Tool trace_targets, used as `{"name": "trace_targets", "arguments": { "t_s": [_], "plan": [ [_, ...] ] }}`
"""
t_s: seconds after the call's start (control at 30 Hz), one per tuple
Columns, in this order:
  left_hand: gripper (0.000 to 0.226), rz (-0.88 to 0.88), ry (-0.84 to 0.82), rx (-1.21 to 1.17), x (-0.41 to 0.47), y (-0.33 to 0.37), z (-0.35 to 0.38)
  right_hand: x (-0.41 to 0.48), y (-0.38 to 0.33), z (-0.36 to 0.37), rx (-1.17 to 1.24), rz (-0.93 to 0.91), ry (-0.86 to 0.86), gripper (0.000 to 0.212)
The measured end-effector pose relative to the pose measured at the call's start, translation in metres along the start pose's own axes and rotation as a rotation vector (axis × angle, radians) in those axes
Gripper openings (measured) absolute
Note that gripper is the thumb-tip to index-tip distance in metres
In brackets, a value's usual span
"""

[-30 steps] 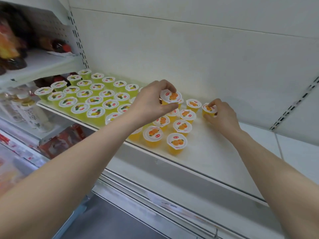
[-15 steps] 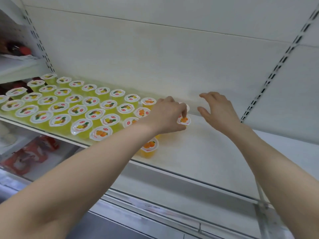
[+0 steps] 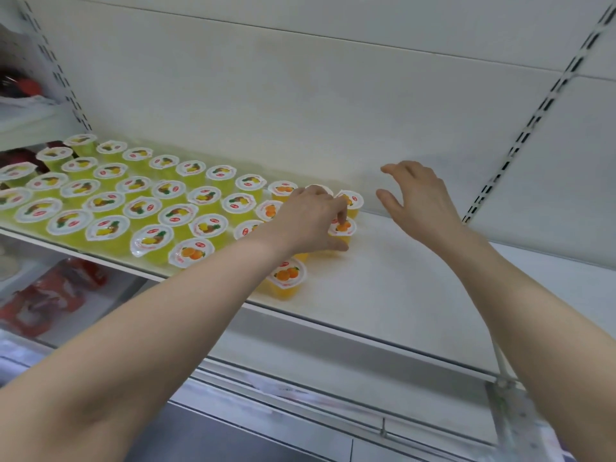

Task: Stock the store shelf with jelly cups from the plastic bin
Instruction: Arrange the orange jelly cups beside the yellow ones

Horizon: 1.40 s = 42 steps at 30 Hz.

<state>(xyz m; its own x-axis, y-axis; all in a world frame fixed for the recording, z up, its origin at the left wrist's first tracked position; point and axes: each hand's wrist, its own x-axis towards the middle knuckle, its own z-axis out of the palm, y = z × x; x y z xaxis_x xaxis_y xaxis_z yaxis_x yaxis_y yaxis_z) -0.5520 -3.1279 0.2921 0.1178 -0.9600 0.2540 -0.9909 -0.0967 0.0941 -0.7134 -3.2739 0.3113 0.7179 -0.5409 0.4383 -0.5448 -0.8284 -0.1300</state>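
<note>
View: head camera, the only view.
Shelf: the white shelf (image 3: pixel 383 295) runs from 9 o'clock to 4 o'clock across the frame, with bare surface toward 4 o'clock.
Pineapple cups: rows of yellow-green pineapple cups (image 3: pixel 133 201) fill the shelf toward 9 o'clock. They stand upright with lids up, close together.
Orange cups: a smaller group closes the block at centre. One front cup (image 3: pixel 286 276) stands at the shelf's front edge, at 6 o'clock of the left hand.
Left hand: the left hand (image 3: pixel 310 225) curls round an orange jelly cup (image 3: pixel 341 228) at its 3 o'clock, forefinger on the lid and thumb at the lower wall. Whether the cup rests on the shelf cannot be told.
Right hand: the right hand (image 3: pixel 420 198) is spread and relaxed and holds nothing. It hovers at 2 o'clock of the gripped cup, apart from it.
Bin: not in view.
Handling (judgement): the cup is probably light. Its thin plastic wall probably gives under a squeeze, the film lid is likely its weakest part, and the smooth wall may slip.
Hold point (judgement): take it at the rim or upper wall between thumb and fingers, and avoid pressing the lid's centre.
Risk: neighbouring cups stand close, so a nudge could tip them.
</note>
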Motion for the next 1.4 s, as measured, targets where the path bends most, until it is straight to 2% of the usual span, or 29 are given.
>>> {"name": "trace_targets", "arguments": {
  "t_s": [0.23, 0.43, 0.63, 0.83, 0.93, 1.03, 1.17, 1.27, 1.4],
  "plan": [
    [0.039, -0.021, 0.156, -0.077, -0.023, -0.025, -0.025, 0.015, -0.040, -0.006, -0.019, -0.096, 0.027, 0.044],
    [0.038, -0.128, 0.291, -0.005, -0.092, -0.086, -0.069, 0.031, -0.121, 0.002, -0.014, -0.229, 0.026, 0.046],
    [0.034, -0.250, 0.336, 0.134, -0.206, -0.178, -0.107, 0.045, -0.251, 0.022, 0.090, -0.349, 0.026, 0.045],
    [0.046, -0.410, 0.284, 0.224, -0.350, -0.273, -0.135, 0.033, -0.410, 0.066, 0.196, -0.528, 0.063, 0.045],
    [0.039, -0.521, 0.272, 0.237, -0.433, -0.314, -0.145, 0.019, -0.487, 0.097, 0.263, -0.642, 0.077, 0.044],
    [0.029, -0.675, 0.271, 0.212, -0.521, -0.345, -0.145, -0.003, -0.556, 0.134, 0.336, -0.724, 0.031, 0.043],
    [0.029, -0.912, 0.197, 0.130, -0.629, -0.373, -0.125, -0.035, -0.634, 0.182, 0.399, -0.786, -0.109, 0.041],
    [0.028, -1.078, 0.135, 0.048, -0.683, -0.383, -0.105, -0.050, -0.682, 0.215, 0.434, -0.866, -0.214, 0.038],
    [0.025, -1.228, 0.102, -0.033, -0.724, -0.398, -0.081, -0.057, -0.730, 0.259, 0.435, -0.939, -0.420, 0.047]
  ]
}}
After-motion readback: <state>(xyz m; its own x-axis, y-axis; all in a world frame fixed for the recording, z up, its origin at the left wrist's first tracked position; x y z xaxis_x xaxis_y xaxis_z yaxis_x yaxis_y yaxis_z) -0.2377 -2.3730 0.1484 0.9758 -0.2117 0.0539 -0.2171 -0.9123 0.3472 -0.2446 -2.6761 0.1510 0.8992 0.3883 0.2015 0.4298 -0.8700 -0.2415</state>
